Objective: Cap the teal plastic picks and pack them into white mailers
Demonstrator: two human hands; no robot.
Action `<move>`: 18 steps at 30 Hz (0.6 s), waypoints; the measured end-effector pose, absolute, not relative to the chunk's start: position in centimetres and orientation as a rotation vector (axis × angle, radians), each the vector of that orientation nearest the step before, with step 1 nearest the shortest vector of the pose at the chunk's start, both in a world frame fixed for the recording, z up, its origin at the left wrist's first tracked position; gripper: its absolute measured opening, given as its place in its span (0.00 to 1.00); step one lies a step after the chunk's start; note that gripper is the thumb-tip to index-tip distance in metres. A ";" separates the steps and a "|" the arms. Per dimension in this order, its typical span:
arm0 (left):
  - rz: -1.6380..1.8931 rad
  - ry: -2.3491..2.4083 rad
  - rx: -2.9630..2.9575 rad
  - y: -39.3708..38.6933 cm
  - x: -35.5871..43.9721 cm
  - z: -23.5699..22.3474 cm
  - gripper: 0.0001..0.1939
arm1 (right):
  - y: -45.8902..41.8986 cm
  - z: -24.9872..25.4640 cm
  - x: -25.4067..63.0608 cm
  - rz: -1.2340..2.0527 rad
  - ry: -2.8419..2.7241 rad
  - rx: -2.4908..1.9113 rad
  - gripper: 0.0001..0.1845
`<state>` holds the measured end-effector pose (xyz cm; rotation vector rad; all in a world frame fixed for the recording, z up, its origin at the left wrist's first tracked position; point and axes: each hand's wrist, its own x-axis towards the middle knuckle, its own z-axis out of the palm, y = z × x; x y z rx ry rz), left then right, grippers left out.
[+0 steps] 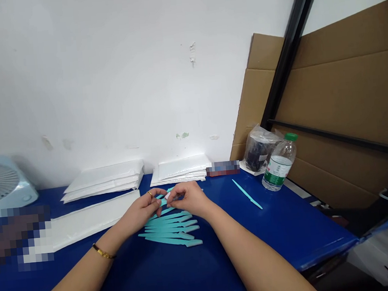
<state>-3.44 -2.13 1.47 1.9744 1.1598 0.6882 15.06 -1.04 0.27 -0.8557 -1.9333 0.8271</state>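
Note:
Over the far part of a fan of teal eyebrow razors (174, 235), my two hands meet at the fingertips. My right hand (190, 198) is closed in a pinch at a small whitish piece (167, 196). Beside it, the thumb and fingers of my left hand (145, 209) are closed together; what they hold is too small and partly hidden to tell. The razors lie side by side on the blue table (178, 273), and my hands cover the far ones. A single teal razor (247, 194) lies apart on the right.
White padded envelopes (105, 178) are stacked by the wall, with another stack (180, 168) to their right. One long white envelope (95, 220) lies at left. A fan (5, 182) stands far left. A bottle (279, 167) and a bagged dark object (257, 151) stand right.

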 end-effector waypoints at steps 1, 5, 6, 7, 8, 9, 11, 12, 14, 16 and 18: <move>0.694 1.164 1.988 -2.2 -3.3 1.4 0.19 | -1.1 0.3 15.1 0.852 -1.945 -0.848 0.03; 0.633 1.216 2.036 -3.0 -2.7 1.0 0.20 | -0.8 1.3 16.8 0.944 -2.010 -0.782 0.12; 0.615 1.216 2.036 -3.3 -2.5 0.9 0.19 | -0.5 1.7 17.6 0.921 -1.992 -0.780 0.16; 0.601 1.210 2.046 -3.5 -2.3 0.9 0.19 | -0.1 2.0 18.4 0.834 -1.912 -0.822 0.17; 0.586 1.205 2.068 -3.7 -2.1 0.9 0.17 | 0.4 2.1 19.3 0.726 -1.830 -0.915 0.15; 0.571 1.201 2.108 -3.9 -1.9 1.0 0.16 | 0.9 2.1 20.1 0.622 -1.786 -1.043 0.13; 0.568 1.205 2.226 -4.1 -1.7 1.1 0.15 | 1.8 1.6 21.1 0.445 -1.793 -1.293 0.10; 0.584 1.216 2.293 -4.1 -1.8 1.2 0.15 | 2.0 1.2 21.3 0.377 -1.838 -1.390 0.09; 0.635 1.279 2.420 -3.6 -2.3 1.1 0.14 | 2.3 0.3 21.3 0.275 -1.962 -1.531 0.07; 0.668 1.399 2.513 -2.7 -3.1 0.7 0.14 | 2.3 -0.3 20.9 0.244 -2.055 -1.637 0.06; 0.655 1.530 2.568 -1.6 -4.1 0.1 0.15 | 2.2 -0.7 20.5 0.282 -2.096 -1.719 0.05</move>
